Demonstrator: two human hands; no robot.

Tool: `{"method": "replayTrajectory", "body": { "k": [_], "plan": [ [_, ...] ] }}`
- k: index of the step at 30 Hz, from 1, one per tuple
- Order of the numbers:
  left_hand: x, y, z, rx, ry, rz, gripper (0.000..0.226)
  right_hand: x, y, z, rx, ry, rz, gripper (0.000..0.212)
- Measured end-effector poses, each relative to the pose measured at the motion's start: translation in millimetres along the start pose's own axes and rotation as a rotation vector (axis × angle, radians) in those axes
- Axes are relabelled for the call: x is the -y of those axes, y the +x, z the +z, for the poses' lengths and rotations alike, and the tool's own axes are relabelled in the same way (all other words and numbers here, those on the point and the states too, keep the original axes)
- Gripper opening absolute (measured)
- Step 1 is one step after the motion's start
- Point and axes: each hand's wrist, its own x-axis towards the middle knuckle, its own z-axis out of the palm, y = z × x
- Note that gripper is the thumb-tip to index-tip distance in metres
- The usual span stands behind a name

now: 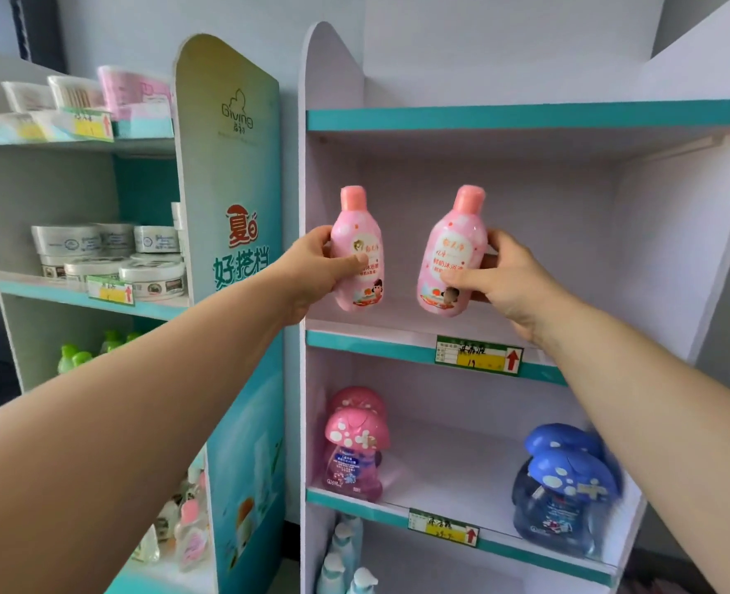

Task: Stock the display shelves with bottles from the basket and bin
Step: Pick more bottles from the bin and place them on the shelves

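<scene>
My left hand (312, 272) grips a pink bottle (357, 233) with a pink cap, held upright at the left side of the white display shelf (367, 338). My right hand (500, 278) grips a second, matching pink bottle (453, 246), tilted slightly, near the middle of the same shelf. Both bottles hover just above or at the shelf board; I cannot tell whether their bases touch it. The basket and bin are out of view.
The shelf below holds pink mushroom-cap bottles (354, 443) at the left and blue ones (569, 486) at the right. White pump bottles (342, 559) stand lower down. A second teal stand (234, 173) at the left carries round tins (110, 259) and boxes.
</scene>
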Motion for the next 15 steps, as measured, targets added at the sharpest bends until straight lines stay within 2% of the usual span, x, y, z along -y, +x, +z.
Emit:
{"method": "replayTrajectory", "body": {
  "k": [7, 12, 15],
  "plan": [
    [18, 31, 13, 0.048, 0.255, 0.005, 0.046, -21, 25, 3, 0.062, -0.128, 0.114, 0.057],
    [27, 37, 10, 0.163, 0.341, -0.076, 0.035, -33, 31, 3, 0.117, -0.169, 0.165, 0.054],
    [30, 40, 4, 0.226, 0.303, -0.107, 0.040, -39, 32, 2, 0.147, -0.209, 0.181, 0.049]
  ]
}}
